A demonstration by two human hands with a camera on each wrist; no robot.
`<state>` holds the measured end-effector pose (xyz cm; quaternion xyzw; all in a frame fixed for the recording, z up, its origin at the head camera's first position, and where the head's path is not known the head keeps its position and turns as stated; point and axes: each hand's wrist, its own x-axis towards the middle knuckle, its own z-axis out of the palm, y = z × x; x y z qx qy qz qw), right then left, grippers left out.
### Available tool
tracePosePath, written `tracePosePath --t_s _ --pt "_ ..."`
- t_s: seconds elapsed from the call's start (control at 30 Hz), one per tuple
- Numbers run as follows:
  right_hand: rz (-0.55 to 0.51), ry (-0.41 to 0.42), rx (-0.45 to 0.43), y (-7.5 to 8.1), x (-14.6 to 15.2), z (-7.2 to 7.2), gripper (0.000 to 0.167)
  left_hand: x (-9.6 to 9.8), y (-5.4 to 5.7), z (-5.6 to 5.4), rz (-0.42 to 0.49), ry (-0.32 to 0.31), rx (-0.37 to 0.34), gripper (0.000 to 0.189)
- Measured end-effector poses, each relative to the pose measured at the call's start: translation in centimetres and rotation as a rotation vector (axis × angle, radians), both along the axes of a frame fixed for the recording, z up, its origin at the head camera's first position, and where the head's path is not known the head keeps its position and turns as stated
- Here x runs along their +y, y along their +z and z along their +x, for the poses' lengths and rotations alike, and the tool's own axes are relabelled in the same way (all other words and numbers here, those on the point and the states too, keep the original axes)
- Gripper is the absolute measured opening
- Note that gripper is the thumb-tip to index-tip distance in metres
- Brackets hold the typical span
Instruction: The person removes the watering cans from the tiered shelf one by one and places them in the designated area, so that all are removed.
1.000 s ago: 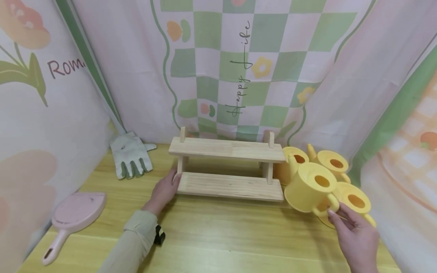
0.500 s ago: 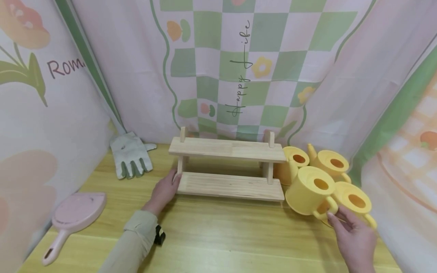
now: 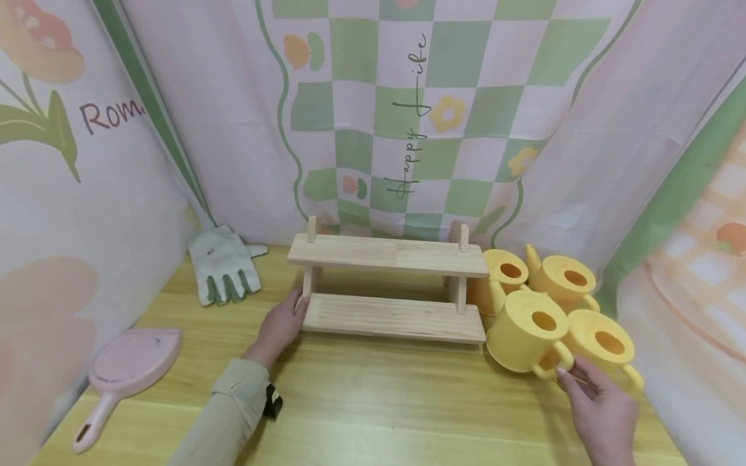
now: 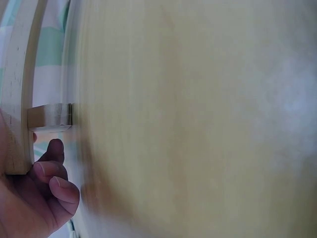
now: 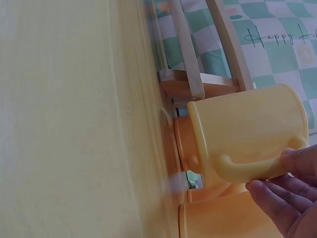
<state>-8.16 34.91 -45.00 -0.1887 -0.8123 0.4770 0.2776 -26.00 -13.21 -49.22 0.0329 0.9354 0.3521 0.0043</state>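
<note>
A two-tier wooden shelf [image 3: 387, 254] stands at the back of the table in the head view. My left hand [image 3: 281, 325] grips the left end of its lower board [image 4: 19, 94], with fingers curled under the wood in the left wrist view. At the shelf's right, my right hand [image 3: 603, 404] pinches the handle of a yellow watering can [image 3: 524, 330], thumb on one side and fingers on the other. That can [image 5: 247, 126] is upright, its spout toward the shelf. Behind and beside it stand several matching cans, including a back one [image 3: 562, 279] and a right one [image 3: 603, 340].
A pale work glove [image 3: 224, 262] lies at the back left. Nearer on that side is a pink dustpan [image 3: 134, 362]. Printed curtains [image 3: 233, 129] close off the back and both sides of the wooden table [image 3: 373, 401].
My right hand has lowered the watering can slightly and brought it a little toward me, beside the shelf's right end. The left hand and the shelf have stayed in place.
</note>
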Motion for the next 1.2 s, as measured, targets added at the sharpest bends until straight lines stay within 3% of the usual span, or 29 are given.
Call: tracePosePath --t_s 0.23,0.8,1.03,1.2 --pt "0.006 0.01 0.025 -0.8 0.2 -0.1 0.036 0.0 0.3 0.2 0.022 0.005 -0.025 0.056" --pt "0.082 0.083 -0.077 -1.9 0.6 0.2 0.035 -0.2 0.1 0.1 0.019 0.006 -0.009 0.056" --pt "0.032 -0.006 -0.103 -1.3 0.1 0.7 0.041 -0.6 -0.1 -0.1 -0.027 -0.006 0.018 0.055" --pt "0.007 -0.067 0.022 -0.6 -0.9 0.6 0.034 -0.7 0.0 -0.3 -0.075 -0.018 0.043 0.052"
